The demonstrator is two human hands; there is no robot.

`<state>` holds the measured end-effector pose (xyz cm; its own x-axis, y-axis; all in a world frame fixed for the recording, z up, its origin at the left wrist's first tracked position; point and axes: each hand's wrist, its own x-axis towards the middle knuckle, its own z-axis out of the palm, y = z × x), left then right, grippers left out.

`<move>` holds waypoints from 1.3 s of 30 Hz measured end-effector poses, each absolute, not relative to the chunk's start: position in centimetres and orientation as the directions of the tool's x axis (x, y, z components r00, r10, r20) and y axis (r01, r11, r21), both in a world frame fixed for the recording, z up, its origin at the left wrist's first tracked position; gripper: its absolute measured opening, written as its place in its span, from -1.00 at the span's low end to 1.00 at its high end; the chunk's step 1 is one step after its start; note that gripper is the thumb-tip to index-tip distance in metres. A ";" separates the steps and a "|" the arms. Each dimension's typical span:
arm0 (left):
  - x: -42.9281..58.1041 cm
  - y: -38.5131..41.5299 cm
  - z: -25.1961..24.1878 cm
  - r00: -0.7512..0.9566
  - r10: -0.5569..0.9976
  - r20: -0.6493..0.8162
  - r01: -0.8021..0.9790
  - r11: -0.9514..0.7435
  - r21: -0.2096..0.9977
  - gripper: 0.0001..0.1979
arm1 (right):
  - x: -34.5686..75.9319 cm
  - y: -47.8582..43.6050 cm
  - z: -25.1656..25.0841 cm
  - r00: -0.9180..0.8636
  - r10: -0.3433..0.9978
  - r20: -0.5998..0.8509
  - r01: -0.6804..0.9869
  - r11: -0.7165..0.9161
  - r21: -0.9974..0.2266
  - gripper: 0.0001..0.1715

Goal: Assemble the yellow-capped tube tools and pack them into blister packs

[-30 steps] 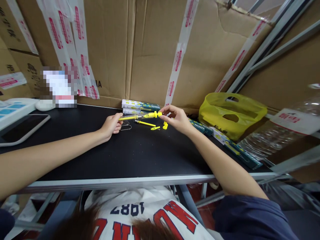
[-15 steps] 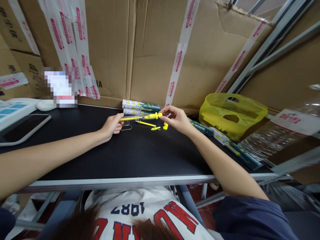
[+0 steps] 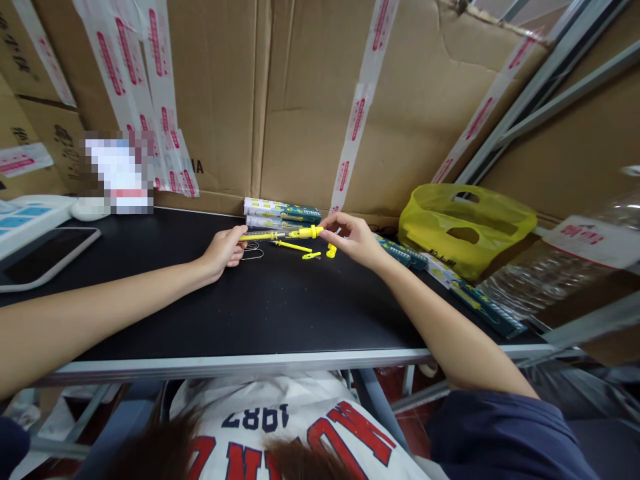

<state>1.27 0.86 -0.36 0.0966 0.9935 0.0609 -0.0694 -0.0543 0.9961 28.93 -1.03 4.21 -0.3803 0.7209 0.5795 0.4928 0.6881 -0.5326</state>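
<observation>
Head view: my left hand (image 3: 223, 255) grips a yellow stick (image 3: 306, 232) above the desk (image 3: 280, 313); my right hand (image 3: 351, 240) pinches its right end.

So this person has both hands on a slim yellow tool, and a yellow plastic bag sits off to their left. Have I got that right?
Not quite: the head view shows the yellow plastic bag to the person's right. The left hand and right hand are indeed both on the slim yellow tool.
</observation>
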 end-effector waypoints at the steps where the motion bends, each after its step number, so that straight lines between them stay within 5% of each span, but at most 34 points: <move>1: 1.3 0.9 -0.3 0.095 0.994 0.059 -0.066 -0.053 0.996 -0.66 | 28.9 -1.1 4.2 -0.379 0.723 0.578 0.500 0.685 -0.530 -0.70; 12: 1.4 0.5 -0.1 0.108 0.992 0.065 -0.043 -0.061 0.997 -0.68 | 29.0 -0.9 4.1 -0.428 0.726 0.538 0.568 0.679 -0.465 -0.50; 22: 1.4 0.6 -0.3 0.113 0.991 0.074 -0.042 -0.070 0.997 -0.66 | 29.0 -1.3 3.9 -0.462 0.743 0.485 0.456 0.668 -0.588 -0.73; 32: 1.3 0.6 -0.4 0.118 0.989 0.090 -0.034 -0.086 0.996 -0.67 | 28.5 -1.5 4.0 -0.484 0.728 0.485 0.547 0.684 -0.482 -0.44; 39: 1.3 0.7 -0.4 0.114 0.990 0.087 -0.032 -0.084 0.996 -0.67 | 28.9 -1.5 4.0 -0.495 0.733 0.466 0.410 0.670 -0.619 -0.72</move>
<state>1.31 0.66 -0.44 0.1141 0.9897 0.0871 -0.0318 -0.0840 0.9960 28.88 -1.50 3.95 -0.4955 0.7332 0.4658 0.4098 0.6701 -0.6189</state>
